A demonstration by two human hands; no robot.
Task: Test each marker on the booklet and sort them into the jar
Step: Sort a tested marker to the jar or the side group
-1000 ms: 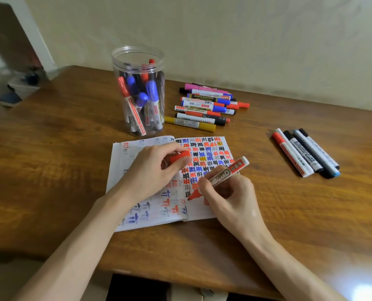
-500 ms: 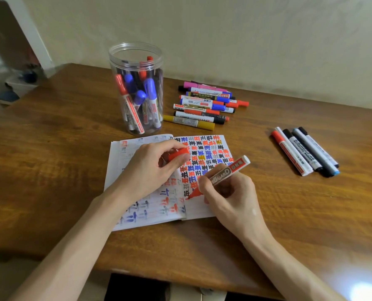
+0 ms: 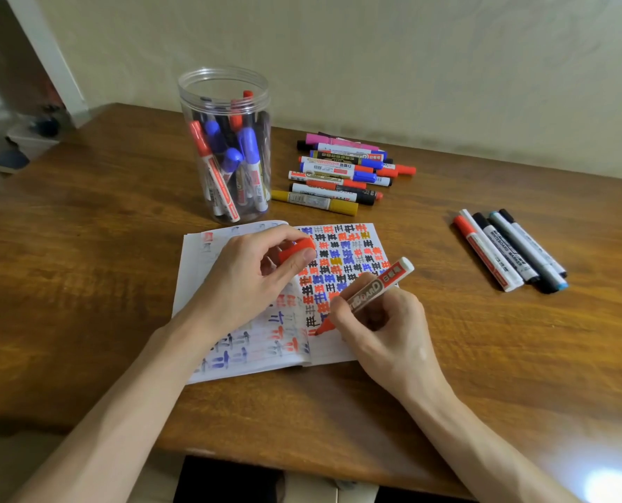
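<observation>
Lettering "BOARD" marks red marker (image 3: pixel 371 289) in right hand (image 3: pixel 387 334); left hand (image 3: pixel 244 281) holds cap (image 3: pixel 296 248).

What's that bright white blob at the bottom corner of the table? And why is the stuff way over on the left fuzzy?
Head view: the blob is glare, light bouncing off the shiny table at bottom right. Head view: the far-left floor clutter sits at the picture's edge and looks soft. Head view: the booklet and the red marker in the right hand look sharp.

Clear glossy plastic jar (image 3: pixel 226 103), paper booklet (image 3: pixel 342 352), grainy satin wooden table (image 3: pixel 84 270).
</observation>
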